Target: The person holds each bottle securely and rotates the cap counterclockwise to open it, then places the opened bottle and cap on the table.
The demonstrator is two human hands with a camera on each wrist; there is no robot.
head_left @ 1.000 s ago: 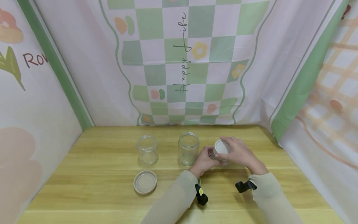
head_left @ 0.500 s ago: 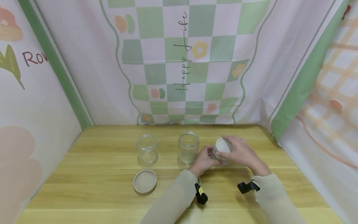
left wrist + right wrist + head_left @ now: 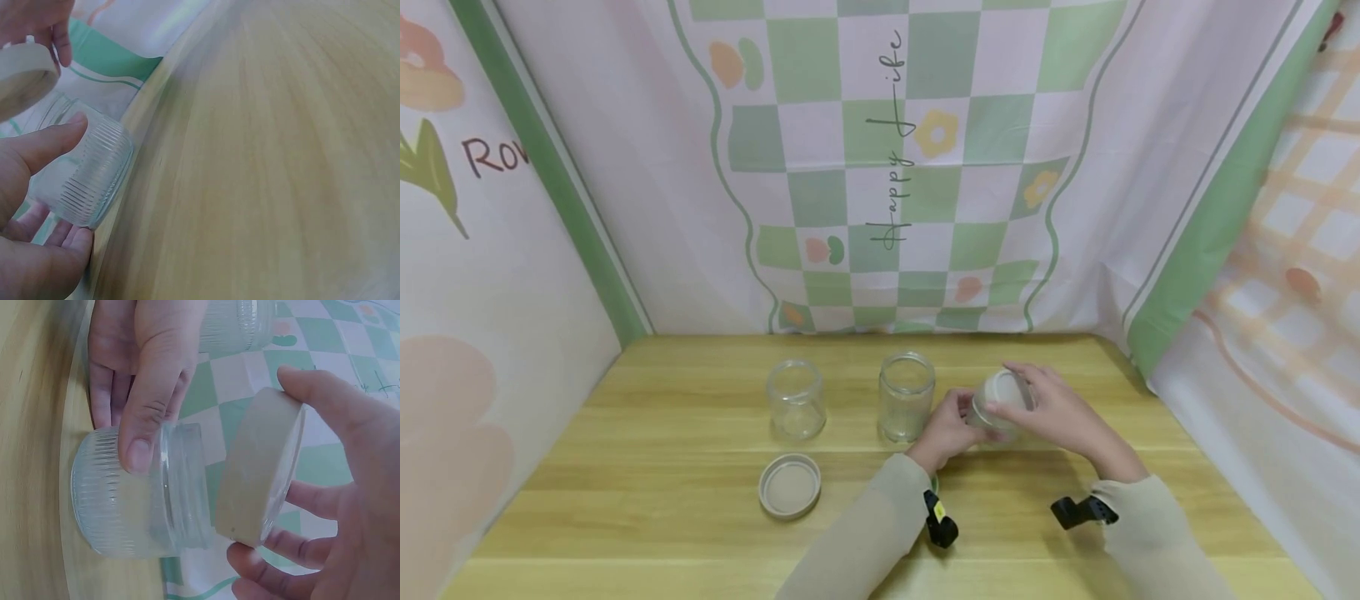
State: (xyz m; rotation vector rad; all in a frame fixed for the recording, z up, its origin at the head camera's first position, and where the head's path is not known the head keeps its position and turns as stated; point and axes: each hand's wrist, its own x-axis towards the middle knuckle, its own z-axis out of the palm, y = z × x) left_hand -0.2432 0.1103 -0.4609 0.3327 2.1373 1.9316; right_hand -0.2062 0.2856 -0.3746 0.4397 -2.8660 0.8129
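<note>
In the head view, my left hand (image 3: 950,432) grips a small ribbed glass jar (image 3: 119,494) at the right of the row. Its thumb lies across the jar's side and the other fingers wrap behind, as the right wrist view shows. My right hand (image 3: 1062,412) holds a pale round lid (image 3: 259,469) by its edge, thumb on one side and fingers on the other. A gap parts this tilted lid from the jar's threaded mouth (image 3: 190,487). The jar appears empty, standing at the wooden table (image 3: 250,175).
Two uncapped glass jars stand further left, a taller one (image 3: 906,400) beside my left hand and a wider one (image 3: 796,404) beyond it. A beige lid (image 3: 789,488) lies inside up in front. A green rim (image 3: 934,485) peeks out behind my left sleeve. Patterned curtains enclose the table.
My right hand has moved to the right and lifted the lid off the jar, tilting it. The left hand stays in place around the jar.
</note>
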